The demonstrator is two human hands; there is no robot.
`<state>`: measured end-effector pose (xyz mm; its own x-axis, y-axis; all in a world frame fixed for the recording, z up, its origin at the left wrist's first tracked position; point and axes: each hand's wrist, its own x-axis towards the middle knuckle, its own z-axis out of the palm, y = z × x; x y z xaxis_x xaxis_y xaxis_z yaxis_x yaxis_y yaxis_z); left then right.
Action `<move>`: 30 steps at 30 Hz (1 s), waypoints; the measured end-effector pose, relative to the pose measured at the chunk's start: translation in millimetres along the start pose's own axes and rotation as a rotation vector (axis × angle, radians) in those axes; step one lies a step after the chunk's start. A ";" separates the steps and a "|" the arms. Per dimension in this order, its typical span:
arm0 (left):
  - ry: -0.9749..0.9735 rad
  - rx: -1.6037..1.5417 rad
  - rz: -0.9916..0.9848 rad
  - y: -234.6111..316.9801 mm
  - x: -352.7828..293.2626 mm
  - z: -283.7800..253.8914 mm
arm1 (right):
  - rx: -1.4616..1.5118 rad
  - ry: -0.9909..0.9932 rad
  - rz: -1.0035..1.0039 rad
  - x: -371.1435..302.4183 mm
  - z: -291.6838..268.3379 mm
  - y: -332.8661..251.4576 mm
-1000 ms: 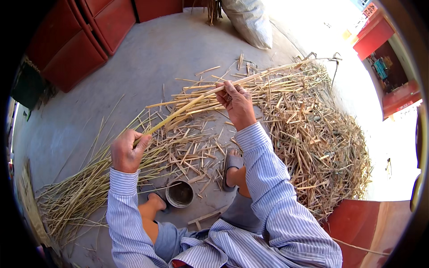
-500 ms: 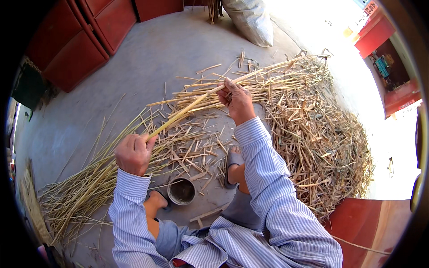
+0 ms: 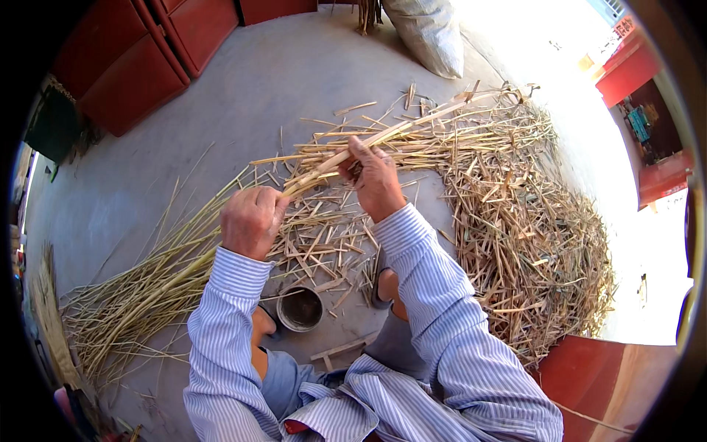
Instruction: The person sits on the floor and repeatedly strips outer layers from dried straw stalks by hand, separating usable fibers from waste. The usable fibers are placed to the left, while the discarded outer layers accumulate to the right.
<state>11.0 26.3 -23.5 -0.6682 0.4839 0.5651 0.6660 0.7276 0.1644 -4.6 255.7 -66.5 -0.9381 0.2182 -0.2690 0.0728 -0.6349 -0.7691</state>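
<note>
A long pale-yellow dry stalk slants up to the right in front of me, over the floor. My left hand is closed in a fist round its lower end. Farther along, my right hand pinches the same stalk between thumb and fingers; whether its curled fingers hold anything more I cannot make out. Below my left hand and to its left lies a spread of thin green-yellow stalks. Cut stalks lie beyond my right hand, and short broken husk pieces are scattered between my arms.
A big heap of dry husks covers the right side. Between my feet stands a small round pot, with a wooden piece near it. A whitish sack and red panels are at the back; a straw broom is far left.
My left hand has moved up and right along the stalk, closer to my right hand. My right hand has shifted slightly left and down. The view has turned a little.
</note>
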 end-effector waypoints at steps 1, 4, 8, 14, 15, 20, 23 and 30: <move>-0.047 -0.039 -0.037 -3.6 -0.9 -6.9 | 0.018 0.019 -0.053 12.6 -16.1 -11.7; -0.193 -0.112 -0.189 -40.6 -20.6 -37.2 | 0.171 0.174 -0.112 49.1 -78.5 -52.9; -0.233 -0.144 -0.321 -61.1 -30.5 -57.8 | 0.247 0.167 -0.135 49.1 -111.6 -66.3; -0.165 -0.185 -0.067 -24.0 -1.5 -16.9 | 0.204 -0.105 -0.009 17.7 -46.2 -47.9; -0.189 -0.211 -0.070 -23.3 -0.1 -10.9 | 0.198 -0.133 0.000 16.0 -44.6 -49.8; -0.248 -0.238 -0.147 -26.9 -5.7 -9.1 | 0.123 -0.254 0.062 2.3 -30.5 -58.3; -0.245 -0.234 -0.178 -23.6 -8.9 -14.4 | 0.023 -0.191 0.040 9.8 -35.0 -48.3; -0.008 0.076 0.063 -10.8 -15.1 -2.2 | -0.194 0.069 -0.025 10.0 -28.9 -38.5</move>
<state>14.6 10.1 -32.0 -0.6286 0.5340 0.5655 0.6799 0.7303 0.0662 -7.0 303.7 -56.3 -0.9154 0.2866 -0.2825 0.1200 -0.4757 -0.8714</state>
